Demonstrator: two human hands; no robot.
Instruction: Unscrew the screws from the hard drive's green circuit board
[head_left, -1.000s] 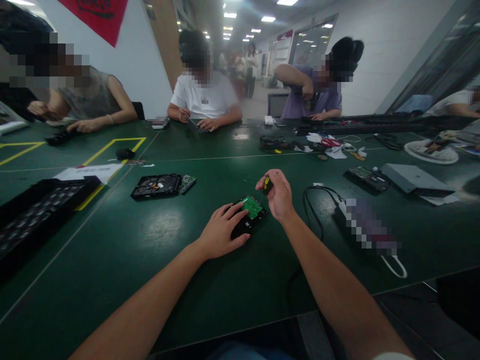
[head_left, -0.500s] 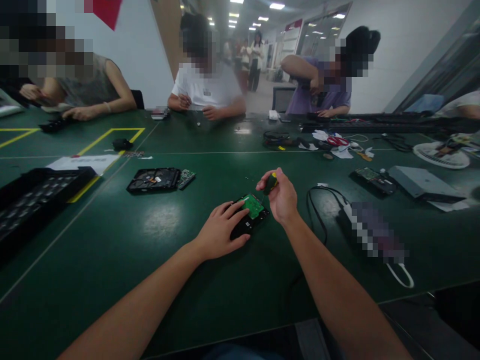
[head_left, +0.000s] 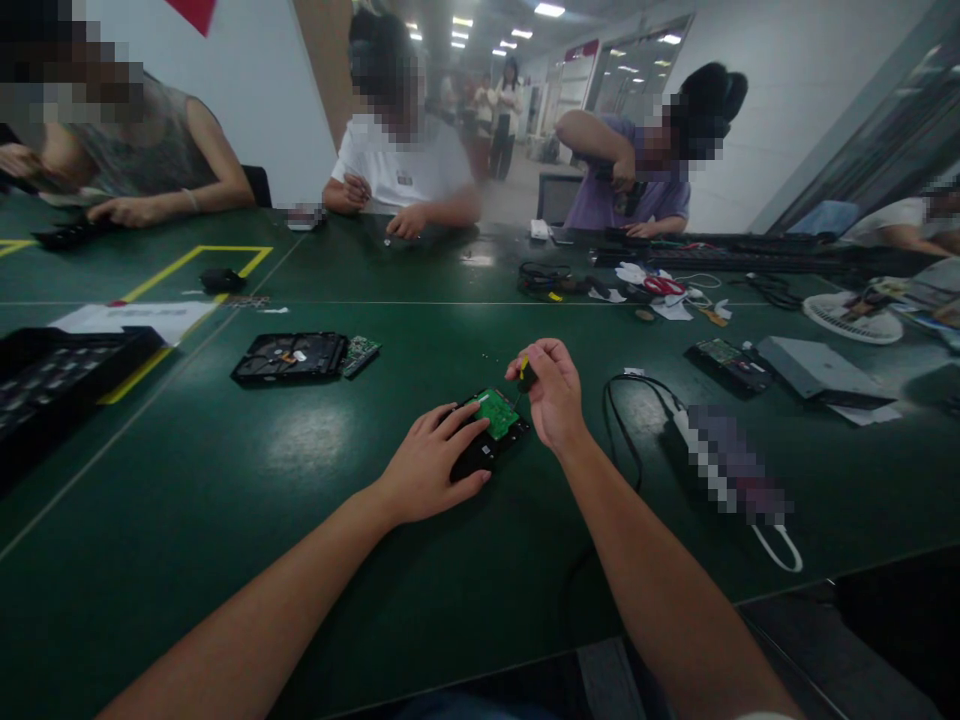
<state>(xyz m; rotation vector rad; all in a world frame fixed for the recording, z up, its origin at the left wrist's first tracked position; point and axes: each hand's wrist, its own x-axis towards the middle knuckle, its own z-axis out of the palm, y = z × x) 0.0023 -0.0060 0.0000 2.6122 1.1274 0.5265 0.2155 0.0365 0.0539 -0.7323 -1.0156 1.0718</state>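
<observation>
A black hard drive (head_left: 474, 456) with a green circuit board (head_left: 498, 413) on its upper face lies on the green table. My left hand (head_left: 431, 462) rests over the drive's left side, fingers spread, the tips reaching the board. In my right hand (head_left: 553, 398) is a yellow and black screwdriver (head_left: 526, 375), its thin shaft pointing down at the board's right edge. Whether the tip sits in a screw is too small to tell. A few tiny specks lie on the table behind the board.
An opened drive (head_left: 289, 357) and a loose circuit board (head_left: 361, 355) lie left. A black tray (head_left: 75, 385) is far left. On the right are a cable (head_left: 609, 425), another drive (head_left: 727, 365) and a grey metal box (head_left: 817, 370). Several people sit across the table.
The view has shifted slightly, so most things appear further left. My right hand has turned around the screwdriver, whose handle is now more covered. My left hand stays on the drive.
</observation>
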